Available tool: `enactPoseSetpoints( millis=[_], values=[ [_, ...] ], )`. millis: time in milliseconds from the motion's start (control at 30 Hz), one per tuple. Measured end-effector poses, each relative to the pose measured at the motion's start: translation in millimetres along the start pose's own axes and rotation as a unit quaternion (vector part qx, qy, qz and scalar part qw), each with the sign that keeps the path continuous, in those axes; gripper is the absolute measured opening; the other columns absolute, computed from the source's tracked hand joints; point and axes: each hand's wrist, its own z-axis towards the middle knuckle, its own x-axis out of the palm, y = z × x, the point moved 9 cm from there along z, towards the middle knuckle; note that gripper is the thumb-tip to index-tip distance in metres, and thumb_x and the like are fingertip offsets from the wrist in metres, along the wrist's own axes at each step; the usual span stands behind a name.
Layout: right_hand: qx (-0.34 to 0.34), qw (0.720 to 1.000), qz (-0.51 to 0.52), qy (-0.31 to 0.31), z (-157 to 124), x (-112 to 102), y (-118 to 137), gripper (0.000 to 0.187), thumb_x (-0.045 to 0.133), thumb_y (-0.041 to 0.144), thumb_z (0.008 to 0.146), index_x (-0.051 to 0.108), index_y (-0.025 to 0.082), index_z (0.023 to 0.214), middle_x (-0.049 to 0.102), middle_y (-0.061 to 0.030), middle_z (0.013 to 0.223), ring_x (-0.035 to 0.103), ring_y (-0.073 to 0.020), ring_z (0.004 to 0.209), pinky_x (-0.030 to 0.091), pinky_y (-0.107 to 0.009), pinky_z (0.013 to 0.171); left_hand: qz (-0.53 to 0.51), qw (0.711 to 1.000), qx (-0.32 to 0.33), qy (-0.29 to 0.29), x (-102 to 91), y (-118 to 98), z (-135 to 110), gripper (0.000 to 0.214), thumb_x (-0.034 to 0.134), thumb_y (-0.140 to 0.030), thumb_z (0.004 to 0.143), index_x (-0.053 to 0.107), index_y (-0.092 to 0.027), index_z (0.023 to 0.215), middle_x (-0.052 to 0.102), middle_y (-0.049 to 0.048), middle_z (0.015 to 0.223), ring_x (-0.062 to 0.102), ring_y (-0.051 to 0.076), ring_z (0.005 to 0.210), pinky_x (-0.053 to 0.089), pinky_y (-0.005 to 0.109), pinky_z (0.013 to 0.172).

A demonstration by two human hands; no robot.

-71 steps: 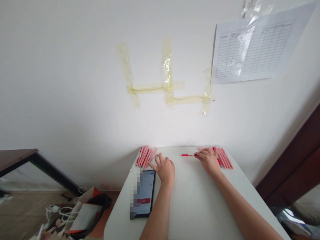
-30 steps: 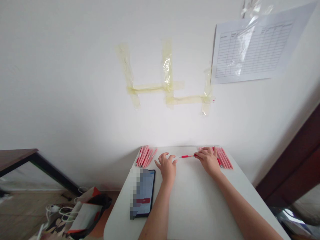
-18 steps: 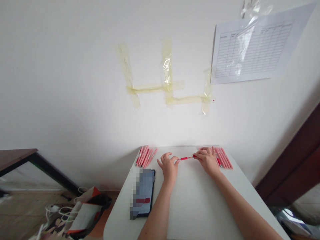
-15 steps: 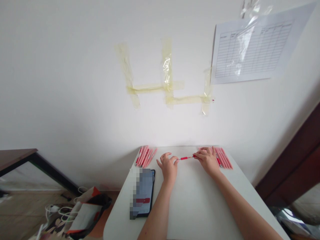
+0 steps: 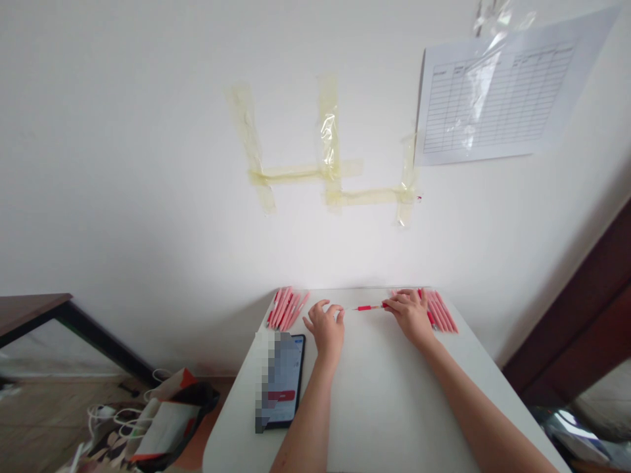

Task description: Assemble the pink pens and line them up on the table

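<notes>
Over the far part of the white table, my right hand (image 5: 408, 315) grips a pen (image 5: 365, 308) with a red grip section by its right end. The pen lies nearly level, its thin end pointing left. My left hand (image 5: 327, 328) is beside that thin end, thumb and forefinger pinched together and the other fingers raised. Whatever sits in this pinch is too small to make out. Behind and right of my right hand lies a row of pink pens (image 5: 444, 310), partly covered by the hand. Another group of pink pens (image 5: 286, 309) lies left of my left hand.
A phone (image 5: 286, 381), partly pixelated, lies on the white table (image 5: 384, 407) left of my left forearm. The wall behind carries yellowish tape (image 5: 329, 131) and a printed sheet (image 5: 493, 105). Bags and cables (image 5: 162, 420) are on the floor at left.
My left hand has moved slightly left, away from the pen, and more of the thin end now shows. The right hand still grips the pen, nearly in place.
</notes>
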Motion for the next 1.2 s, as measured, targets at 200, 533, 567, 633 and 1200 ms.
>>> enactPoseSetpoints(
  millis=[200, 533, 567, 633, 1200],
  values=[
    [0.004, 1.000, -0.003, -0.008, -0.2, -2.9, 0.3, 0.024, 0.053, 0.033, 0.100, 0.076, 0.034, 0.104, 0.077, -0.0032, 0.102, 0.055, -0.0301, 0.112, 0.015, -0.069, 0.112, -0.025, 0.999, -0.042, -0.009, -10.7, 4.6, 2.5, 0.011, 0.066, -0.027, 0.085, 0.076, -0.031, 0.088, 0.061, 0.0039, 0.130, 0.048, 0.029, 0.131, 0.025, 0.064, 0.117],
    [0.005, 1.000, -0.016, -0.007, 0.7, -4.3, 2.1, 0.022, 0.055, 0.032, 0.098, 0.077, 0.033, 0.102, 0.077, -0.0039, 0.100, 0.056, -0.0299, 0.112, 0.015, -0.067, 0.113, 0.042, 0.995, -0.080, -0.041, -20.6, 18.2, 4.2, 0.014, 0.062, -0.025, 0.085, 0.075, -0.029, 0.090, 0.061, 0.0051, 0.130, 0.047, 0.029, 0.129, 0.030, 0.060, 0.112],
    [0.006, 1.000, -0.013, -0.005, 0.7, -3.9, 2.0, 0.022, 0.055, 0.032, 0.098, 0.077, 0.033, 0.103, 0.076, -0.0039, 0.100, 0.055, -0.0300, 0.112, 0.014, -0.067, 0.113, 0.059, 0.994, -0.080, -0.044, -22.2, 18.8, 4.0, 0.015, 0.061, -0.025, 0.085, 0.075, -0.029, 0.090, 0.061, 0.0053, 0.130, 0.047, 0.029, 0.129, 0.031, 0.059, 0.111],
    [0.005, 1.000, -0.009, 0.001, 0.7, -3.4, 2.4, 0.023, 0.054, 0.033, 0.099, 0.076, 0.033, 0.104, 0.076, -0.0040, 0.099, 0.055, -0.0301, 0.112, 0.014, -0.067, 0.113, 0.093, 0.991, -0.080, -0.047, -24.3, 20.4, 3.5, 0.016, 0.060, -0.024, 0.085, 0.075, -0.028, 0.088, 0.061, 0.0059, 0.130, 0.045, 0.030, 0.130, 0.031, 0.060, 0.110],
    [0.005, 1.000, -0.004, 0.005, 1.1, -5.4, 4.9, 0.022, 0.054, 0.032, 0.099, 0.076, 0.033, 0.103, 0.076, -0.0036, 0.098, 0.055, -0.0293, 0.112, 0.015, -0.066, 0.113, 0.151, 0.985, -0.082, 0.007, -14.1, 25.7, 3.1, 0.010, 0.068, -0.026, 0.082, 0.078, -0.028, 0.083, 0.059, 0.0058, 0.133, 0.039, 0.032, 0.134, 0.028, 0.065, 0.110]
  ],
)
